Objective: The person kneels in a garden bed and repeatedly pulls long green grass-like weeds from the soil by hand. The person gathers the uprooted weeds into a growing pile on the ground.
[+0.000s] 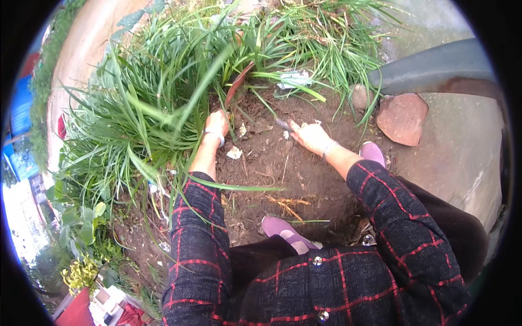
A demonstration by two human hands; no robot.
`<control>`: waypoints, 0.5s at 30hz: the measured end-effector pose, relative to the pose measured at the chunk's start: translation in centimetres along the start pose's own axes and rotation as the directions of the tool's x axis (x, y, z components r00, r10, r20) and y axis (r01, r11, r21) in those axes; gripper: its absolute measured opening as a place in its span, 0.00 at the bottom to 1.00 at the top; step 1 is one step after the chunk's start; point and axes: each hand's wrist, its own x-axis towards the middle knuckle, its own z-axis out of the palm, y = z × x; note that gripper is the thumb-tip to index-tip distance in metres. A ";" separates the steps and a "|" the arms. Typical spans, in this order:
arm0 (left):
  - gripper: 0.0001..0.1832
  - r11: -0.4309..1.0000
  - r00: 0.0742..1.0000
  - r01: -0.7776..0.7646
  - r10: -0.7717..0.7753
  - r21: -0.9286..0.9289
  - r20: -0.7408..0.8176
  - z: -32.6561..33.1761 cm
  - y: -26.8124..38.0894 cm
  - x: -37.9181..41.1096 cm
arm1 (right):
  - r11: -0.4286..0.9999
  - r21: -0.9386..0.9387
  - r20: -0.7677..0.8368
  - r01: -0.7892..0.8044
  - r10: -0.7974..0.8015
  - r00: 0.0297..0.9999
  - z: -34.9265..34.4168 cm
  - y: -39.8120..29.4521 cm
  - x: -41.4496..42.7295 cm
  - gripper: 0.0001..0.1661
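Note:
My left hand (217, 123) is curled at the edge of a dense clump of long strap-like green leaves (163, 93), gripping some near their base. Just above it, a narrow reddish-brown blade-shaped piece (238, 86) slants upward; I cannot tell whether it is a dry leaf or rusted metal. To the right, my right hand (312, 137) is closed around a grey tool handle (282, 123), whose working end I cannot make out. Bare brown soil (265, 163) lies between and below both hands, scattered with pale scraps (234, 153).
Orange-brown roots (289, 203) lie on the soil near my purple shoe (285, 232). My other shoe (372, 153) is by a flat reddish stone (403, 119). A curved dark grey object (436, 67) juts in above wet concrete (456, 155). Crumpled plastic (294, 79) lies among the leaves.

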 end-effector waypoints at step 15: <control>0.18 1.000 0.995 0.007 -0.008 0.010 0.104 -2.2 -0.8 2.2 | 0.989 0.056 0.436 -0.136 0.098 0.895 -11.6 -8.7 8.2 0.10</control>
